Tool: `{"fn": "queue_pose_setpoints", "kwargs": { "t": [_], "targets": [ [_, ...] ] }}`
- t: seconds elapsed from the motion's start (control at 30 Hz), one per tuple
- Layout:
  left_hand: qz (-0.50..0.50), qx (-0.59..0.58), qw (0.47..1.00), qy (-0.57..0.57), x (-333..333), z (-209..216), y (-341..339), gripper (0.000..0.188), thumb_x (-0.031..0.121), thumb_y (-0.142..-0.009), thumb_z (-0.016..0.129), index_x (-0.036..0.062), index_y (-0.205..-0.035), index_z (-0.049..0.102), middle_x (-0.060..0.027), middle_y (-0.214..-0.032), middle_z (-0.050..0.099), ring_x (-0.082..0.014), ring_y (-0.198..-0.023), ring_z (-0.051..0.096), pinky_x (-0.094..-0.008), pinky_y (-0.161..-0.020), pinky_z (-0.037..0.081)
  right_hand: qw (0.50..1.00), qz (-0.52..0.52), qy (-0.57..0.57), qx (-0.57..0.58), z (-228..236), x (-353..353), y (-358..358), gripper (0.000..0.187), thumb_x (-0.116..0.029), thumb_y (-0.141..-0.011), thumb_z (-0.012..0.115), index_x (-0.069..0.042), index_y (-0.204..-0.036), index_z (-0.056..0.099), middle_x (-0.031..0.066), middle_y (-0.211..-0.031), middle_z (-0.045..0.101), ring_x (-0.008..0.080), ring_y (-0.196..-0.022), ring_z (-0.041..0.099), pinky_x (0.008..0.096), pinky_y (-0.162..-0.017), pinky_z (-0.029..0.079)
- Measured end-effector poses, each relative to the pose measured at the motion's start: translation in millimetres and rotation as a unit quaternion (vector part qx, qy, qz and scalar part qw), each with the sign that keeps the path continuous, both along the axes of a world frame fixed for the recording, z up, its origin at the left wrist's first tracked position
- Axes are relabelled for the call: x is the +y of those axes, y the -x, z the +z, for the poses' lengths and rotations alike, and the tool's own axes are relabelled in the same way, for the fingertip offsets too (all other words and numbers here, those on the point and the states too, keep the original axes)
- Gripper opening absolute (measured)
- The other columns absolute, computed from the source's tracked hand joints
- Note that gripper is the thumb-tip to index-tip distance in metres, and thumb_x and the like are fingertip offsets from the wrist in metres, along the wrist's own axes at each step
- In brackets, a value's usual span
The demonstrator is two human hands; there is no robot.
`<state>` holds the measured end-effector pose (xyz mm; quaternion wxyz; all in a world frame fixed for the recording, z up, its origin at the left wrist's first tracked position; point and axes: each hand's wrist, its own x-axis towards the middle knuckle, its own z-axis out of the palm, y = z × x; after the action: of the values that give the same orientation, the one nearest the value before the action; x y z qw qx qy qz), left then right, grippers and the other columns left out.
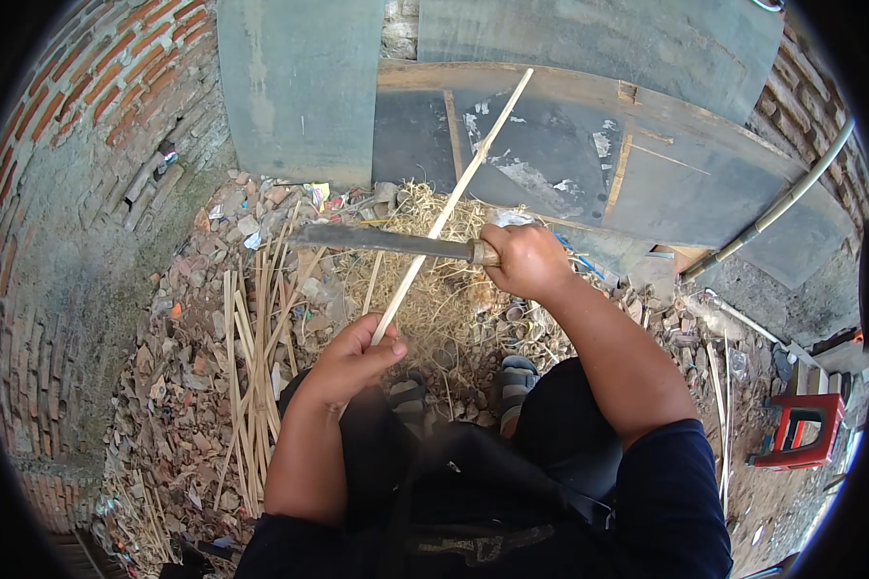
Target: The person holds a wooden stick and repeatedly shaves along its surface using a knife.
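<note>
1. Your left hand (350, 364) is closed on the near end of a long, pale stick (458, 193), thumb along it; the stick slants up and away to the right, its far end in front of the dark board (550, 145).
2. Your right hand (531, 261) is wrapped around the handle of a long knife (367, 237), whose blade points left and crosses the stick partway along. Whether the edge bites into the wood cannot be told from this view.
3. Judging by the pose and the curly shavings (459, 294) on the ground beneath, the step in hand looks like shaving the stick down.
4. More thin sticks (251, 357) lie to your left on the rubble (188, 396).
5. The next move seems to call for a steady left grip, the blade held at a shallow angle, and a stroke directed away from your left thumb.
6. Mind your sandals (519, 386), which stand close to the shavings, below your hands.
</note>
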<state>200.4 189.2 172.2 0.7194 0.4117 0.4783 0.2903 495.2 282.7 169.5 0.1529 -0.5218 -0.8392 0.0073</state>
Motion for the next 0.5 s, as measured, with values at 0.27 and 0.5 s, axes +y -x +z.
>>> {"fn": "queue_pose_setpoints", "kwargs": {
  "t": [0.27,0.5],
  "targets": [
    [-0.014,0.011,1.0,-0.02,3,-5,-3,0.027,0.014,-0.091,0.075,0.0091,-0.108,0.055,0.01,-0.074,0.046,-0.0001,-0.062,0.041,-0.0185,-0.055,0.031,0.994,-0.095,0.017,0.053,-19,21,-31,0.026,-0.021,-0.079,0.068,-0.012,-0.103,0.063,0.0178,-0.081,0.07,0.0396,-0.078,0.069,0.0518,-0.071,0.056],
    [-0.021,0.015,0.997,-0.074,-4,2,-4,0.021,0.013,-0.093,0.071,0.0109,-0.105,0.054,0.0085,-0.071,0.043,-0.0023,-0.055,0.032,-0.0218,-0.049,0.022,0.992,-0.078,-0.013,0.099,-16,22,-24,0.021,-0.021,-0.079,0.068,-0.01,-0.096,0.063,0.0176,-0.079,0.069,0.0404,-0.077,0.069,0.0516,-0.072,0.056]
  ]
}}
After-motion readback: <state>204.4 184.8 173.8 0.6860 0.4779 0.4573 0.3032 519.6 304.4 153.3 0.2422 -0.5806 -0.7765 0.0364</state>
